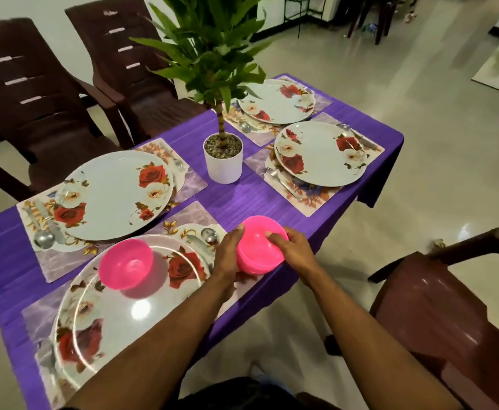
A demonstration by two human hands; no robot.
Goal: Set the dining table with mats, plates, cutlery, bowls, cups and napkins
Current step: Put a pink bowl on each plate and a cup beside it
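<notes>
A stack of bright pink plastic bowls (260, 247) is sitting above the near right edge of the desk (230, 199), just beside the nearest rose-patterned white plate (118, 315). The left hand (227, 255) is curling its grip round the stack's left side, thumb at the rim, while the right hand (292, 247) is pinching the top bowl's rim, fingers dipping inside. One single pink plastic bowl (125, 263), empty, is resting on the nearest plate. A steel spoon (209, 235) is lying on the floral place mat (189, 217) just beyond the left hand. A white pot holding a leafy green plant (223, 161) is standing at the desk's middle, between three other floral plates on mats. Dark brown plastic chairs (26, 93) are standing around the purple-covered desk.
</notes>
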